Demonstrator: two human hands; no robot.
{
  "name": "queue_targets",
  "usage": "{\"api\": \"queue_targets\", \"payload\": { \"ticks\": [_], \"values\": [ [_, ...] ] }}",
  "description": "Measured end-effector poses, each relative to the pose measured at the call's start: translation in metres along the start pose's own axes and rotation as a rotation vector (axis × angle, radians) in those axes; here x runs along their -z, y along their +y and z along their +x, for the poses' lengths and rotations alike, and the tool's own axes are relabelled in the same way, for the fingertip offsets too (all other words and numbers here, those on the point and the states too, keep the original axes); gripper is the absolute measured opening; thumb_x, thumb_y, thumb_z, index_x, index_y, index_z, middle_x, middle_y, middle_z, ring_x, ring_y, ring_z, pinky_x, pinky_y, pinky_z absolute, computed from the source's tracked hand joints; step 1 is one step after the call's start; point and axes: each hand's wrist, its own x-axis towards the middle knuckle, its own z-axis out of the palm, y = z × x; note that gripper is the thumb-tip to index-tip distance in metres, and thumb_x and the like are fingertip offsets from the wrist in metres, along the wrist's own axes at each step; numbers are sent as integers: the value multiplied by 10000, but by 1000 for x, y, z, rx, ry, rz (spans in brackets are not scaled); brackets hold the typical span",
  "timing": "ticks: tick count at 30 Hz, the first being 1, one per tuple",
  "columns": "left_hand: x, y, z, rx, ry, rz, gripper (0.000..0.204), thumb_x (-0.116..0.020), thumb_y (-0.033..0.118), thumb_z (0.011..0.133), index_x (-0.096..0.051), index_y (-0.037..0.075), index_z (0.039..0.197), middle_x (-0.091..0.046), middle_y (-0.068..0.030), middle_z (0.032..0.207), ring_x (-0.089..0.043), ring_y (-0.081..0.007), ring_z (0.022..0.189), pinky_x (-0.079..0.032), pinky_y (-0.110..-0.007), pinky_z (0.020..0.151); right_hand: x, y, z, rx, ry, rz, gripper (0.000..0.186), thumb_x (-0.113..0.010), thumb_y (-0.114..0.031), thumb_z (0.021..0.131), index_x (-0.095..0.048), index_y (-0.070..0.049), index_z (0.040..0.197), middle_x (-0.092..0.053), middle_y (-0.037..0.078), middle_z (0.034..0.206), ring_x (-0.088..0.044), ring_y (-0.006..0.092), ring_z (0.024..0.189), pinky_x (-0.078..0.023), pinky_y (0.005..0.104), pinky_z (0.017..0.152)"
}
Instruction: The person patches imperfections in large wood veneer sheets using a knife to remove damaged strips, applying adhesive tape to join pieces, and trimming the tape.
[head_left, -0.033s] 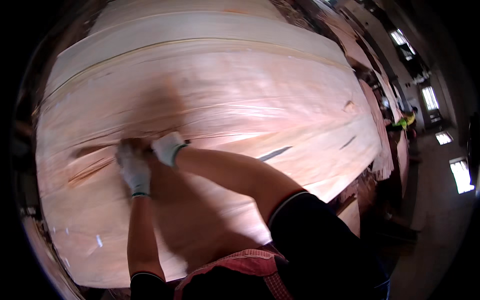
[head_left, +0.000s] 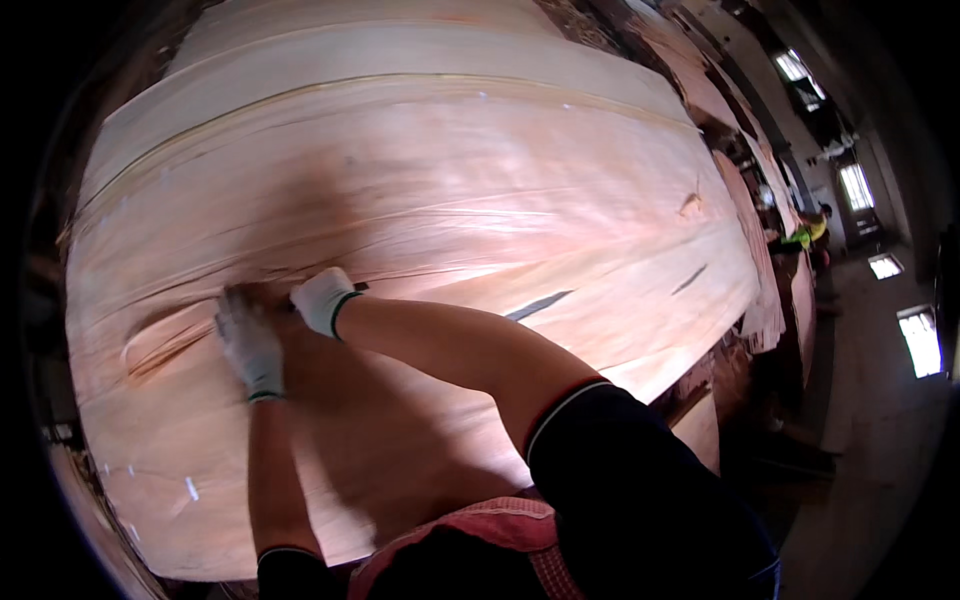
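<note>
A broad sheet of pale pinkish wood veneer (head_left: pixel 450 240) lies before me, with long ridges, tears and a few dark slits in it. My left hand (head_left: pixel 250 345), in a white glove with a green cuff, presses flat on the veneer with fingers stretched forward. Just right of it, my right hand (head_left: pixel 322 300), gloved the same way, is closed in a fist low over the sheet. A small dark end juts out by its wrist; what the fist holds is hidden. A long raised flap or split (head_left: pixel 175 335) in the veneer lies left of my left hand.
More veneer sheets (head_left: pixel 690 80) are stacked beyond the right edge, with ragged scraps along it. A person in a yellow-green top (head_left: pixel 808 232) stands farther off at the right. Bright windows (head_left: pixel 855 187) line the wall there. Shadows of my arms fall across the sheet.
Both hands have shifted slightly left, and the veneer sits a little farther left in the picture as well. My left hand stays flat and my right hand stays closed.
</note>
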Motion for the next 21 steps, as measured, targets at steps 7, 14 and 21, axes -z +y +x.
{"api": "queue_targets", "payload": {
  "ticks": [7,14,21],
  "values": [
    [-20,-12,-11,-19,73,40,450,-322,308,1039,-425,80,1413,-388,-107,1499,-321,-283,1399,-227,-418,1158,-24,328,-221,-387,-136,1141,329,-531,-397,977,-647,-129,1129,-665,53,925,-616,132,822,-504,278,679],
    [27,114,-10,-231,266,-274,507,-413,127,947,-363,66,1448,-367,-140,1501,-332,-308,1387,-261,-449,1140,-48,401,-289,-334,-91,381,223,-538,-258,944,-585,-95,1089,-679,160,858,-668,327,754,-524,433,695],
    [29,373,-67,-500,141,-295,317,-578,130,837,-594,59,1145,-557,-186,1264,-489,-337,1236,-320,-449,1114,-52,405,-283,-97,62,51,186,-514,-236,932,-577,-96,1037,-689,124,874,-675,320,814,-518,456,693]
  ]
}}
